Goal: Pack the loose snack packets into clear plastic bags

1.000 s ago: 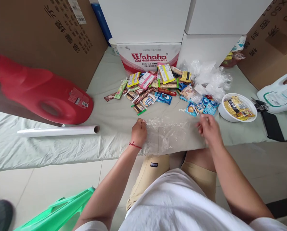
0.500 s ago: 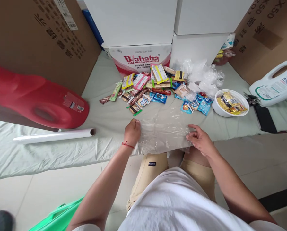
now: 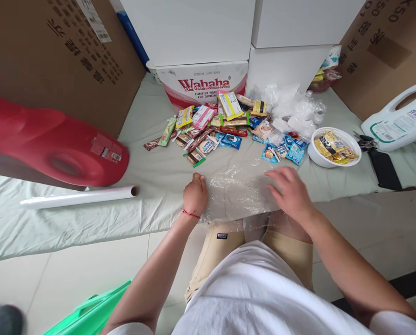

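A sheet of clear plastic wrap (image 3: 238,190) lies wrinkled at the table's front edge, its lower part hanging over my knees. My left hand (image 3: 195,193), with a red string on the wrist, is closed on the wrap's left side. Over its right side, my right hand (image 3: 289,190) has its fingers apart and slightly bent; whether they touch the film I cannot tell. Beyond the film lies a pile of wrapped snacks (image 3: 208,125). Several blue snack packets (image 3: 295,151) sit just past my right hand.
A roll of wrap (image 3: 78,197) and a red jug (image 3: 61,144) lie at left. To the right are a white bowl (image 3: 333,160) of yellow packets, a black phone (image 3: 384,170) and a white detergent bottle (image 3: 399,116). Crumpled plastic (image 3: 295,107) and a Wahaha box (image 3: 204,83) stand behind.
My right hand has opened from its pinch at the film's right edge and lifted slightly. My left hand has shifted a little to the right, and the wrap looks more slack.
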Tool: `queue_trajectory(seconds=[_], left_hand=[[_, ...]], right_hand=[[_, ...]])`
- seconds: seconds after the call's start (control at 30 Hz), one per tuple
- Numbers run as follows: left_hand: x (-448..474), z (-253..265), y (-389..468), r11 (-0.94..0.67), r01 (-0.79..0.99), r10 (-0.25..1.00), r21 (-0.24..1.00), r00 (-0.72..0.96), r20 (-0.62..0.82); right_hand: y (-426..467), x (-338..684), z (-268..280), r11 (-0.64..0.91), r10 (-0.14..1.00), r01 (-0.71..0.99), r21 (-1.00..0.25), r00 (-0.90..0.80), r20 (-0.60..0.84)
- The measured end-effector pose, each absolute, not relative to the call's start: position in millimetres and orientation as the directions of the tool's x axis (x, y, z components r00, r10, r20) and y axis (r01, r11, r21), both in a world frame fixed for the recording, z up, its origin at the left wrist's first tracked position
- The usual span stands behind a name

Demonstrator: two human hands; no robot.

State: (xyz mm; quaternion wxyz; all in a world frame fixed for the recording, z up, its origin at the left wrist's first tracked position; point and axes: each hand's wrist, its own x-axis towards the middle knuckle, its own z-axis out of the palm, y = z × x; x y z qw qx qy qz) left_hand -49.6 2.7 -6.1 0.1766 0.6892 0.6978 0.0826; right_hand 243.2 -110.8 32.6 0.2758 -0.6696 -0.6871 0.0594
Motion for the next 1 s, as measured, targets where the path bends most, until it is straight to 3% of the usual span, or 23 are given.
queue_trajectory(seconds=[0.1, 0.17, 0.23, 0.3, 0.37, 0.43, 0.53, 0.67, 0.8, 0.9, 1.0], left_hand=[[-49, -7, -2, 0.038, 0.926, 0.993, 0.377, 0.008, -0.118], [-50, -9, -6, 0.036, 0.909, 0.995, 0.415, 0.005, -0.098], [-52, -11, -8, 0.034, 0.881, 0.997, 0.472, 0.002, -0.074], [-55, -12, -10, 0.034, 0.843, 0.999, 0.536, -0.01, -0.048], [-58, -13, -11, 0.034, 0.802, 0.999, 0.596, -0.023, -0.025], [-60, -14, -11, 0.042, 0.765, 0.999, 0.643, -0.041, -0.017], [-66, -18, -9, 0.067, 0.726, 0.998, 0.685, -0.057, -0.037], [-82, -25, -11, 0.113, 0.705, 0.992, 0.7, -0.113, -0.047], [-94, -13, -25, -0.007, 0.787, 0.937, 0.617, -0.21, 0.279], [-84, 9, -31, -0.26, 0.806, 0.897, 0.531, -0.002, 0.442], [-60, 18, -24, -0.457, 0.727, 0.88, 0.513, 0.287, 0.378]], right_hand=[[-60, 209, 35, 0.395, 0.9, 0.881, -0.26, -0.314, 0.301], [-27, 187, 27, 0.524, 0.846, 0.825, -0.214, -0.475, 0.241], [2, 171, 18, 0.61, 0.792, 0.745, -0.271, -0.574, 0.207], [27, 164, 12, 0.628, 0.77, 0.648, -0.431, -0.597, 0.224], [50, 163, 11, 0.527, 0.804, 0.52, -0.672, -0.561, 0.197], [71, 165, 11, 0.297, 0.859, 0.388, -0.872, -0.507, 0.067], [94, 167, 10, 0.035, 0.884, 0.328, -0.944, -0.451, -0.124], [112, 163, 1, -0.019, 0.908, 0.5, -0.866, -0.354, -0.225], [118, 147, -5, 0.134, 0.909, 0.695, -0.706, -0.37, -0.191], [123, 130, -4, 0.307, 0.89, 0.777, -0.55, -0.439, -0.122], [132, 117, 3, 0.423, 0.864, 0.818, -0.389, -0.494, -0.098]])
